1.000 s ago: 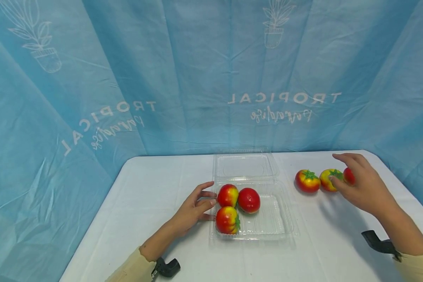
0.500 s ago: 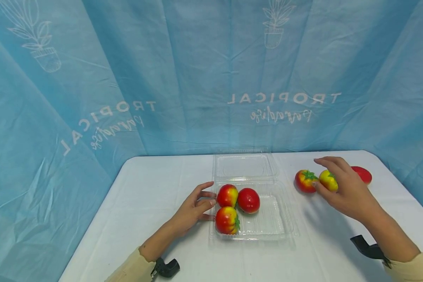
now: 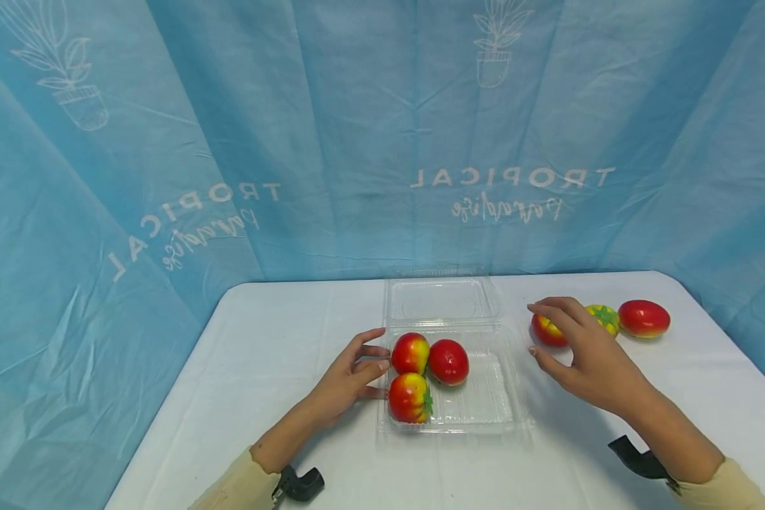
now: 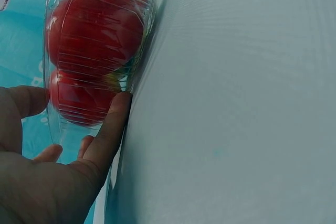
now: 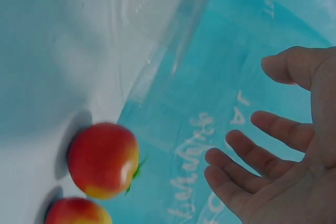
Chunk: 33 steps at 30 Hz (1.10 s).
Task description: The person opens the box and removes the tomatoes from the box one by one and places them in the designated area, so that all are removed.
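Observation:
A clear plastic clamshell container [image 3: 494, 386] lies on the table with its lid [image 3: 443, 299] folded back. In its left half sit three red-and-yellow toy tomatoes [image 3: 410, 398], a green calyx showing on the front one. Spread fingers of my left hand [image 3: 347, 379] touch the container's left side; the left wrist view has a thumb and fingertip against its wall [image 4: 55, 77]. My right hand [image 3: 589, 358] hovers right of the container, fingers apart, holding nothing. Behind it stands a tomato [image 3: 544, 330], partly hidden, also visible in the right wrist view as a tomato [image 5: 102, 160].
Two more tomatoes are in the row at the back right: a yellow one with green leaves [image 3: 605, 317], partly covered by the right hand, and an oval red one [image 3: 644, 319]. A blue printed curtain [image 3: 357, 142] hangs behind the white-covered table [image 3: 280, 319].
My right hand has moved left over the row of tomatoes toward the container, uncovering the oval red one. My left hand and the container have stayed in place.

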Each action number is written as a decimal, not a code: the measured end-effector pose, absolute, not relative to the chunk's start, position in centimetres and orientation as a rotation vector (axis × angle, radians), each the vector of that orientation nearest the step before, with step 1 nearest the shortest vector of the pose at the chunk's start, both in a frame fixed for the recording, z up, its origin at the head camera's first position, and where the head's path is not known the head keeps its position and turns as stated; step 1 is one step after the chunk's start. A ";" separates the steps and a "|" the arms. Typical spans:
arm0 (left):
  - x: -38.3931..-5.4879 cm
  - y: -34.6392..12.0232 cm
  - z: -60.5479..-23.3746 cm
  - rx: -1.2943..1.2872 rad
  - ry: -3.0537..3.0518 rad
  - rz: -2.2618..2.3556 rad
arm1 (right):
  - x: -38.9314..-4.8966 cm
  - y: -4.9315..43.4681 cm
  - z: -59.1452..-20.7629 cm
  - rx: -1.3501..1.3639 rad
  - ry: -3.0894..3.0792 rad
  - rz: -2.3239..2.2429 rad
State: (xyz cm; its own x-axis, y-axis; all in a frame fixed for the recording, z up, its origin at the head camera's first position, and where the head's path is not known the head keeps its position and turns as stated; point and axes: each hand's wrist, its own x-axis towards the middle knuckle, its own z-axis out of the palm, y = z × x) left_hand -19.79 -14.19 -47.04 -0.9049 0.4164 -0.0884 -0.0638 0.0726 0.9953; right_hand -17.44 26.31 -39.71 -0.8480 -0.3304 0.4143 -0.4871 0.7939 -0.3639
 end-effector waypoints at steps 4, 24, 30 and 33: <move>-19.8 -14.2 -47.1 0.355 2.011 1.888 | -17.2 25.3 -40.2 0.626 -2.691 0.673; -19.9 -14.2 -47.3 0.357 2.028 1.881 | -17.1 21.2 -41.8 0.754 -2.753 0.687; -19.9 -14.2 -47.4 0.358 2.025 1.882 | -17.2 20.3 -42.2 0.808 -2.743 0.729; -20.0 -14.1 -47.4 0.355 2.025 1.883 | -17.2 20.0 -42.4 0.841 -2.728 0.731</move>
